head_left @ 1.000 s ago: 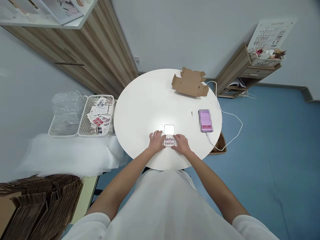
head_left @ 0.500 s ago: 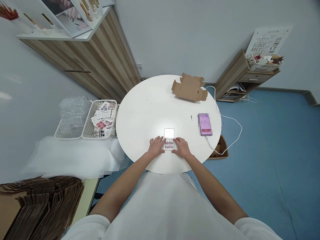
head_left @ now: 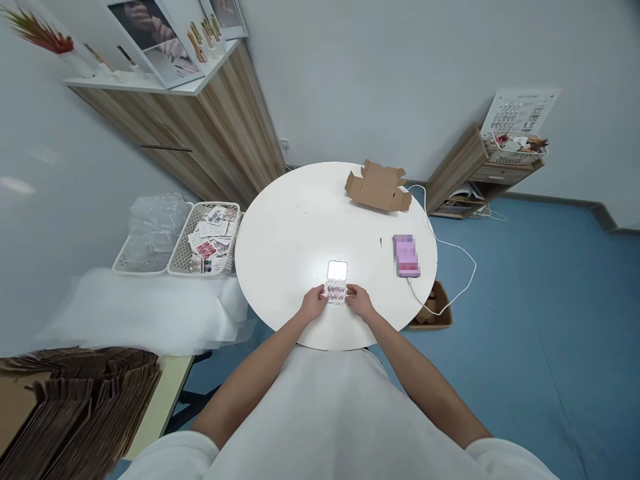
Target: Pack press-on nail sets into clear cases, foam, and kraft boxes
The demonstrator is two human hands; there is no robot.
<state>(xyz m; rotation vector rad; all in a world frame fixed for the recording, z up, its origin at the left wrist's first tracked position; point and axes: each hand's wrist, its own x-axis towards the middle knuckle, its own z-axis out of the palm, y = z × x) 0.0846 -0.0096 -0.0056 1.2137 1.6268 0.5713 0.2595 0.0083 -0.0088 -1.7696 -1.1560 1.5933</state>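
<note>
A small clear case of pinkish press-on nails (head_left: pixel 335 292) lies on the white round table near its front edge. Its lid (head_left: pixel 337 270) is raised and tilts away from me, with a bright shine on it. My left hand (head_left: pixel 313 304) grips the left side of the case with curled fingers and thumb. On the opposite side, my right hand (head_left: pixel 359 301) holds the right edge in the same way. The nails sit in two rows between my hands.
An unfolded cardboard box (head_left: pixel 379 187) lies at the table's back right. Nearer, a blurred purple phone (head_left: pixel 406 256) trails a white cable (head_left: pixel 467 293) over the edge. Baskets of nail packs (head_left: pixel 205 240) and clear plastic cases (head_left: pixel 150 233) stand left, beside wrapping sheets (head_left: pixel 150 310).
My fingers, spread flat beside the case before, have curled in around its two sides. The whole view has shifted slightly with my head.
</note>
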